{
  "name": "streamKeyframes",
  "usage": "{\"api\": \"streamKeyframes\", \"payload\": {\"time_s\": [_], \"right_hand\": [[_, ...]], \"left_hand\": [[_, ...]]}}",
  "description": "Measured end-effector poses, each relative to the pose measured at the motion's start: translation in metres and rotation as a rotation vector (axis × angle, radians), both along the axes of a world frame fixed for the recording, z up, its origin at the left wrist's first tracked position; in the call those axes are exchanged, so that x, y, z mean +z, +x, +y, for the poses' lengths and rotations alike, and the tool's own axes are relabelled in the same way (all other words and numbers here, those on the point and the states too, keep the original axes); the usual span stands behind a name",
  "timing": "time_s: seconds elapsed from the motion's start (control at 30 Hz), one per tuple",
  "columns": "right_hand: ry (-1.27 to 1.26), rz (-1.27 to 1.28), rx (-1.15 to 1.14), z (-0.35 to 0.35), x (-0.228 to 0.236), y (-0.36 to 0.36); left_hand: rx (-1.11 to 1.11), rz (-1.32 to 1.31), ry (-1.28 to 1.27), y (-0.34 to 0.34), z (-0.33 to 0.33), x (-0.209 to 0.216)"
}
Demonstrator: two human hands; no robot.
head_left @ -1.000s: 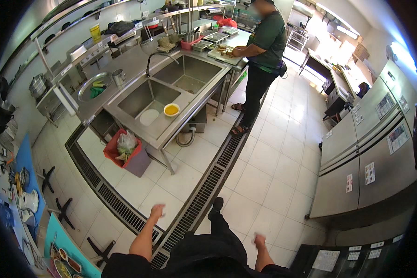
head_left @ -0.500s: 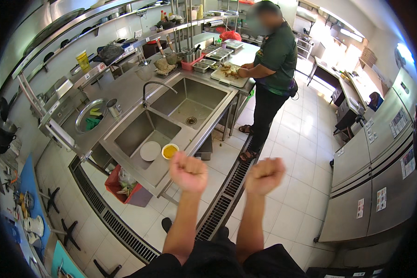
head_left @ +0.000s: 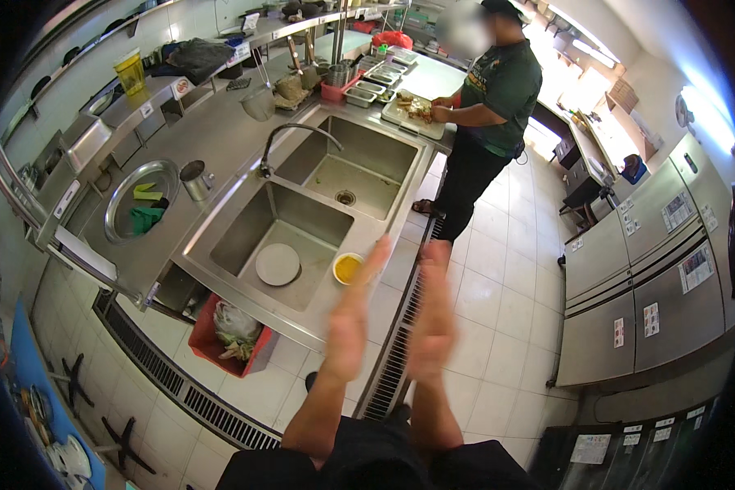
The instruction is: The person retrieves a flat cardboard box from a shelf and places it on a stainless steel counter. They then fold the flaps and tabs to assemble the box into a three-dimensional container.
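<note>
My left hand [head_left: 353,320] is held up in front of me, its fingers stretched out and slightly blurred. Facing it across a small gap is my right hand [head_left: 431,325], also with straight fingers. Neither holds anything. Nearest the left hand, a small white bowl [head_left: 348,268] with yellow contents sits on the rim of the steel sink counter [head_left: 298,322]; the fingers overlap its right side in view. Inside the nearer sink basin lies a round white plate [head_left: 278,265]. A curved black faucet [head_left: 267,151] stands behind the two basins.
Left of the sinks are a metal mug [head_left: 195,181] and a round tray [head_left: 109,216] with green cloths. Below stands a red bin [head_left: 208,343]. A co-worker [head_left: 498,90] handles food on a cutting board [head_left: 392,121]. A floor grate [head_left: 384,380] and steel refrigerators [head_left: 600,327] are nearby.
Both hands have gone from fists to stretched fingers and come closer together. The view has shifted, so the sinks and bowl appear farther right.
</note>
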State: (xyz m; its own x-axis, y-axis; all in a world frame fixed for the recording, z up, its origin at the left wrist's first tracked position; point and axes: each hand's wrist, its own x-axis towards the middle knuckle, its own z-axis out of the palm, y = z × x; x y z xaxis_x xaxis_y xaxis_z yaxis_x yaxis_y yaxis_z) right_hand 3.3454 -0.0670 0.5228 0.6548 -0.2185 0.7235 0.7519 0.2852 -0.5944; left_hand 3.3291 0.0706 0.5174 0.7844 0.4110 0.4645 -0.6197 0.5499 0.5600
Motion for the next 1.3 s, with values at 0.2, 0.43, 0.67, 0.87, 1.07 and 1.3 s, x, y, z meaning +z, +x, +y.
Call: {"api": "streamKeyframes", "payload": {"time_s": [0.2,0.43,0.67,0.87,1.07,1.3], "right_hand": [[0.366,-0.106,0.269,0.085,0.036,-0.074],[0.275,-0.238,0.634,0.100,-0.005,-0.171],[-0.441,0.213,-0.058,0.172,-0.013,-0.309],[0.614,-0.271,0.203,0.092,-0.002,-0.359],[0.546,-0.096,0.605,0.249,0.015,-0.339],[-0.043,0.340,1.060,0.617,-0.105,-0.272]], "left_hand": [[-0.547,-0.227,-0.558,-0.078,0.047,0.038],[-0.637,-0.149,-0.312,-0.164,0.088,0.033],[-0.280,0.205,-0.051,-0.267,0.159,0.027],[-0.607,-0.357,-0.295,-0.278,0.336,0.035],[-0.470,-0.225,-0.331,-0.346,0.531,-0.004],[-0.580,-0.085,-0.426,-0.424,0.703,-0.047]]}}
